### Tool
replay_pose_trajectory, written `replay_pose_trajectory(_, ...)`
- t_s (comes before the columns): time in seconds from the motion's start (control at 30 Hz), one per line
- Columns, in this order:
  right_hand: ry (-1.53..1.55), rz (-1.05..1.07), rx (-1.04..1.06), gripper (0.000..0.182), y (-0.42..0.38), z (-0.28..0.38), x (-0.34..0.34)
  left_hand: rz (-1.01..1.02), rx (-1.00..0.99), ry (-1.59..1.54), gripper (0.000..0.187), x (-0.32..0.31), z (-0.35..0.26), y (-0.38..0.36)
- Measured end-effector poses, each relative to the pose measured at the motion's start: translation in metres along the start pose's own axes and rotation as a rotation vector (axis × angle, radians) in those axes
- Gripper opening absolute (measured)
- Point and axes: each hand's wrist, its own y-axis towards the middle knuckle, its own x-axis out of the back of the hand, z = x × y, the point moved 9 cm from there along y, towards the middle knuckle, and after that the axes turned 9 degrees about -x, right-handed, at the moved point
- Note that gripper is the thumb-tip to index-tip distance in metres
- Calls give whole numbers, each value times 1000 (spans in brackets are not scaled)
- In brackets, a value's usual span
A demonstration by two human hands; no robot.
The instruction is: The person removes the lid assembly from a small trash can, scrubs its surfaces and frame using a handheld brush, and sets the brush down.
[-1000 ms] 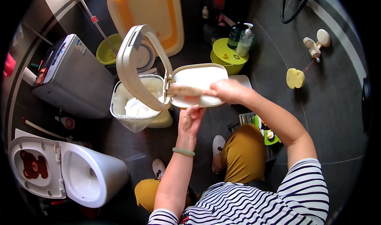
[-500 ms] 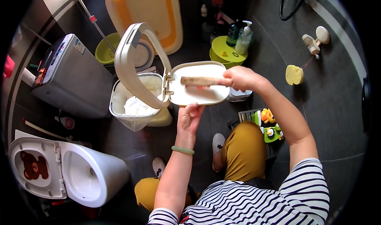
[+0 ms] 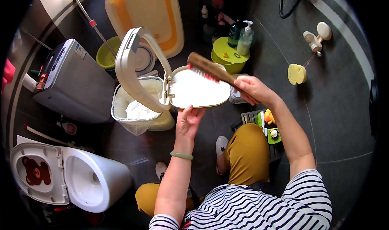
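Observation:
My right hand [image 3: 254,89] grips the handle of a wooden scrub brush [image 3: 210,70] with red and white bristles. The brush is tilted above the white trash can lid [image 3: 198,93], bristles facing down toward it. Under the lid's near edge, my left hand [image 3: 189,121] holds the lid up, thumb at the rim and the other fingers partly hidden beneath. A hinge joins the lid to an upright cream frame [image 3: 129,68]. Behind that frame stands the trash can [image 3: 164,122], lined with a clear bag holding white crumpled tissue [image 3: 139,109].
An open toilet [image 3: 91,181] stands at lower left, with a grey washing machine [image 3: 77,84] above it. A folded baby bathtub [image 3: 146,19] leans at the back. Pump bottles [image 3: 245,39] stand on a green bucket [image 3: 229,51]. Toys [image 3: 270,117] lie by my knee.
My right hand has lifted the brush off the lid's surface and tilted its head up, so the bristles show. The left hand still supports the lid.

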Motion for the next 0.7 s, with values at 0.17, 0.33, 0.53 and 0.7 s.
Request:
replay_pose_trajectory(0.17, -430, 503, -285, 32, -25, -46, -54, -21, 1, 200, 56, 31, -26, -18)
replay_pose_trajectory(0.33, -1171, 603, -242, 43, 22, -95, -143, -435, 77, 401, 48, 102, -58, -58)
replay_pose_trajectory(0.53, -1443, 668, -193, 53, 56, -122, -180, -433, -37, 468, 43, 105, -101, -84)
replay_pose_trajectory(0.7, -1550, 592, -66, 57, 64, -128, -207, -404, -56, 442, 41, 102, -114, -94)
